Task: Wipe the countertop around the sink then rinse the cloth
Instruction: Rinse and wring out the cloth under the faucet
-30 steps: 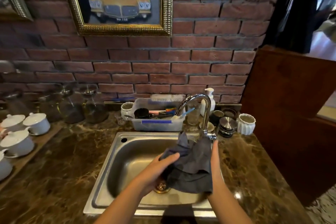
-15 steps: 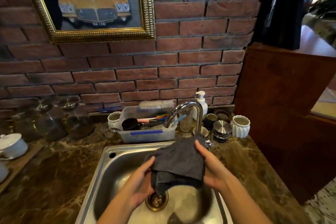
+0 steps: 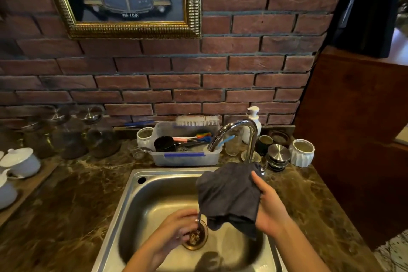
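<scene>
A dark grey cloth (image 3: 229,194) hangs over the right half of the steel sink (image 3: 154,196), just below the chrome tap (image 3: 247,130). My right hand (image 3: 268,207) holds the cloth from its right side, thumb on the front. My left hand (image 3: 174,229) is off the cloth, lower down over the basin beside the brass drain (image 3: 196,237), fingers loosely curled and holding nothing. A thin stream of water drips from the cloth's lower left corner toward the drain. The dark marble countertop (image 3: 72,201) surrounds the sink.
Behind the sink stand a plastic tub of utensils (image 3: 187,157), a brush, a soap pump (image 3: 254,121), white ribbed cups (image 3: 301,152), metal lids and glass jars. White lidded bowls (image 3: 21,162) sit on a wooden board at left. A wooden panel rises at right.
My left hand has let go of the cloth and dropped toward the drain. My right hand alone now holds the cloth, slightly further right. The view has tilted up a little.
</scene>
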Tool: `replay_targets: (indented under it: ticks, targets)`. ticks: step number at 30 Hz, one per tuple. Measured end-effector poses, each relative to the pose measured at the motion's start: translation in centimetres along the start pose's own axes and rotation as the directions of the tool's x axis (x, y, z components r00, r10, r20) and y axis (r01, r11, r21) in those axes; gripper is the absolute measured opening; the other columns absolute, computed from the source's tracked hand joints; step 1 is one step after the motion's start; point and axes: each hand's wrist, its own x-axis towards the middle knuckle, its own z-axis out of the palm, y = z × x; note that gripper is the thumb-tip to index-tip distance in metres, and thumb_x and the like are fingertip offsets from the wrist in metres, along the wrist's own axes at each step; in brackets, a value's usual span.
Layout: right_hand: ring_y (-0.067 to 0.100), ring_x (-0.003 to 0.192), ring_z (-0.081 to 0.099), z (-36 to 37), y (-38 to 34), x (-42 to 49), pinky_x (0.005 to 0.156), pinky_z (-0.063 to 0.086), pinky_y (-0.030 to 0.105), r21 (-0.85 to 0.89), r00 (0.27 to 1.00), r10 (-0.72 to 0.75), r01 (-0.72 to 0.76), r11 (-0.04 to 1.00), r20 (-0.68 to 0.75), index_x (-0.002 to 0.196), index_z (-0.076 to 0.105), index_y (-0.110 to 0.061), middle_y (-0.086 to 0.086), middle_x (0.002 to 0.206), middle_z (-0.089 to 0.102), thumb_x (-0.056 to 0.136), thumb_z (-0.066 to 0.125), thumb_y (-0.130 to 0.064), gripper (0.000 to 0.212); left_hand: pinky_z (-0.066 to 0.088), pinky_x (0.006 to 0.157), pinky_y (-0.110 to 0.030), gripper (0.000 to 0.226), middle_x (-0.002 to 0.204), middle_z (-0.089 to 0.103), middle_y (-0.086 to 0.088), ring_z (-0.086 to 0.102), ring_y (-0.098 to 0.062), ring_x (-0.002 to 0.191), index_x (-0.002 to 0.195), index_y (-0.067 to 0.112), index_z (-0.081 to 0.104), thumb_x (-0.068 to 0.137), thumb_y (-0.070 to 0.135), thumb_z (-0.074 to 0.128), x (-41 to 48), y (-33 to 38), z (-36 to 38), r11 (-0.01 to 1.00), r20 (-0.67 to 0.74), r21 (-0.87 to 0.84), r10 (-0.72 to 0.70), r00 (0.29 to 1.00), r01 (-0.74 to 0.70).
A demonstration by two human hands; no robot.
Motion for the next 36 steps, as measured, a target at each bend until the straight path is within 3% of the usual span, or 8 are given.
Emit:
replay_targets:
  ticks: [6,10,16,23,26,29,31,36]
  targets:
    - [0.043,0.121,0.055,0.0,-0.7,0.6,0.109,0.034,0.053,-0.141,0.985,0.173,-0.169,0.976,0.018,0.118,0.066,0.002,0.027,0.131,0.056,0.044,0.098,-0.020,0.084,0.030,0.113,-0.041,0.062,0.131,0.061,-0.003,0.052,-0.021,0.125,0.126,0.022,0.058,0.081,0.064,0.059,1.5,2.3,-0.3,0.992,0.121,-0.111,0.074,0.990,-0.061]
    - [0.041,0.115,0.060,0.5,0.2,2.2,0.107,0.038,0.051,-0.219,0.975,0.221,-0.218,0.951,-0.009,0.115,0.069,0.002,0.029,0.125,0.060,0.064,0.088,-0.023,0.060,0.041,0.103,-0.049,0.050,0.114,0.068,-0.019,0.060,-0.035,0.112,0.114,0.007,0.064,0.077,0.042,0.066,2.6,3.2,3.2,0.942,0.124,-0.303,-0.114,0.986,0.147]
    - [0.018,0.094,0.070,-4.8,1.9,4.8,0.080,0.056,0.029,-0.642,0.987,-0.084,-0.025,0.766,-0.139,0.120,0.060,-0.002,0.012,0.105,0.073,0.096,0.057,-0.019,0.031,0.046,0.078,-0.047,0.047,0.101,0.070,-0.026,0.062,-0.038,0.100,0.112,-0.001,0.065,0.096,0.041,0.049,5.5,2.5,3.9,0.877,0.039,-0.415,-0.247,0.968,0.241]
    - [0.008,0.065,0.054,-9.9,5.0,6.8,0.060,0.041,0.028,-0.832,0.908,-0.381,0.072,0.550,-0.173,0.068,0.068,-0.007,-0.002,0.066,0.063,0.081,0.063,-0.039,0.034,0.045,0.091,-0.048,0.045,0.107,0.070,-0.024,0.060,-0.038,0.108,0.109,0.003,0.066,0.097,0.041,0.047,6.8,3.2,3.5,0.864,0.042,-0.436,-0.259,0.965,0.250]
    - [-0.004,0.053,0.050,-10.7,2.8,7.8,0.055,0.037,0.021,-0.893,0.895,-0.431,0.097,0.439,-0.115,0.063,0.067,-0.014,-0.015,0.054,0.059,0.092,0.062,-0.017,0.030,0.045,0.089,-0.048,0.040,0.104,0.071,-0.022,0.061,-0.037,0.105,0.110,0.004,0.065,0.098,0.037,0.048,7.3,4.0,3.5,0.865,0.035,-0.447,-0.238,0.971,0.229]
    - [0.007,0.093,0.066,-11.7,0.3,8.9,0.081,0.051,0.025,-0.867,0.652,-0.678,0.063,0.494,-0.340,0.114,0.069,-0.010,-0.010,0.096,0.070,0.097,0.056,-0.014,0.023,0.046,0.090,-0.049,0.040,0.110,0.070,-0.022,0.061,-0.037,0.108,0.114,0.004,0.064,0.098,0.037,0.047,8.0,4.2,3.9,0.835,0.052,-0.494,-0.251,0.967,0.244]
    - [0.019,0.126,0.050,-12.4,-1.9,9.5,0.106,0.042,0.040,-0.881,0.482,-0.772,-0.002,0.473,-0.415,0.141,0.047,-0.016,0.001,0.135,0.054,0.097,0.055,-0.026,0.046,0.044,0.093,-0.049,0.042,0.114,0.068,-0.022,0.061,-0.037,0.108,0.117,0.004,0.063,0.098,0.038,0.047,8.5,4.3,3.9,0.802,0.072,-0.548,-0.239,0.968,0.239]
    - [0.031,0.133,0.044,-13.2,-7.0,12.1,0.109,0.034,0.042,-0.929,0.743,-0.568,-0.207,0.307,-0.353,0.149,0.032,-0.008,0.014,0.146,0.045,0.102,0.044,-0.030,0.053,0.045,0.091,-0.050,0.037,0.116,0.068,-0.020,0.060,-0.037,0.111,0.118,0.006,0.063,0.097,0.034,0.050,9.5,5.0,3.7,0.755,0.100,-0.612,-0.221,0.970,0.235]
